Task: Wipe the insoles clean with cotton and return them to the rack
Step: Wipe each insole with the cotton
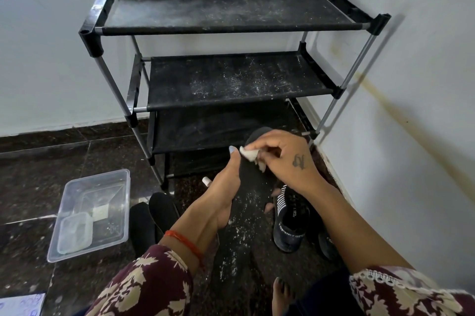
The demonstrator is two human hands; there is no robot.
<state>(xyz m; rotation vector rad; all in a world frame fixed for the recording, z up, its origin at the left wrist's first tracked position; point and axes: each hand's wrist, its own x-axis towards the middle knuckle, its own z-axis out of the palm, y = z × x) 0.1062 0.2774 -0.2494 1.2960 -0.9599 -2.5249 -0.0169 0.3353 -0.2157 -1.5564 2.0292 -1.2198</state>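
While left hand (pixel 223 197) clasps insole (pixel 253 179) — right grip (pixel 279 155) pinching cotton (pixel 248 154) atop it

Maroon leaf-print sleeves (pixel 144 287), lace-trimmed right cuff (pixel 385 280), red wrist thread (pixel 185 241), tattooed right hand (pixel 290 158).

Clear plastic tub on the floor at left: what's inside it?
Inside the clear rectangular plastic tub sits a smaller clear plastic container in the near corner, and a small pale square piece lies on the bottom. What the small container holds cannot be made out.
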